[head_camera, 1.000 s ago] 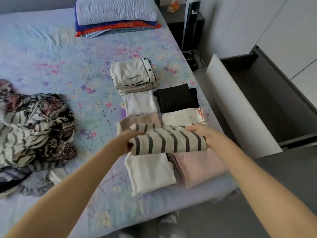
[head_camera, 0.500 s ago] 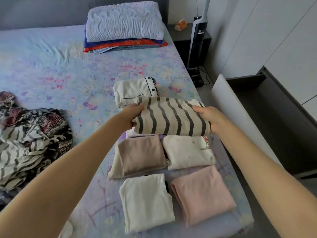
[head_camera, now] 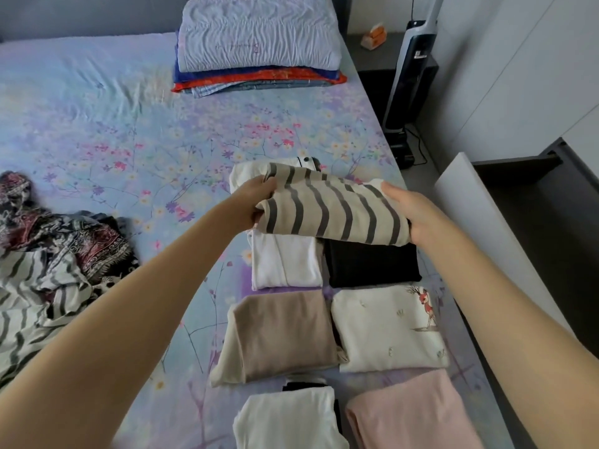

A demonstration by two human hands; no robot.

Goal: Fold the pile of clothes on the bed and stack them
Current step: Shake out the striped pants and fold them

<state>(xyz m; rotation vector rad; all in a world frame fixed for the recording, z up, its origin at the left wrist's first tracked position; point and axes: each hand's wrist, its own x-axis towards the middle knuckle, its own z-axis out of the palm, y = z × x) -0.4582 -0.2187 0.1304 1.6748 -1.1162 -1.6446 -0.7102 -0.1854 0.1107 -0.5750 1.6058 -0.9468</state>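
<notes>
Nearest the person, well on the near side of the striped top point(head_camera: 334, 212), a folded white garment point(head_camera: 288, 419) and a folded pink garment point(head_camera: 411, 413) lay side by side on the bed point(head_camera: 129, 124). One row closer to the striped top sat a folded tan piece point(head_camera: 285, 335) and a cream piece with a deer print point(head_camera: 385, 328). Just on the near side of the striped top lay a folded white shirt point(head_camera: 285, 260) and a folded black garment point(head_camera: 369, 264), their far edges hidden under it. The striped top, folded into a wide bundle, was held at both ends. The left hand point(head_camera: 252, 202) gripped its left end with fingers curled round the edge, and the right hand point(head_camera: 411, 212) clasped its right end with the thumb on top. A cream garment with dark piping point(head_camera: 246, 175) showed from behind the striped top's far edge; whether the two touched could not be told. Well to the left of the striped top lay the unfolded pile point(head_camera: 48, 254) of striped and patterned cloth. To its right stood an open dark drawer point(head_camera: 534, 205). Far beyond the striped top, at the head of the bed, a pale pillow point(head_camera: 259, 37) topped a stack of blue, red and checked linens point(head_camera: 259, 81). An upright vacuum point(head_camera: 411, 76) stood beyond it to the right.
</notes>
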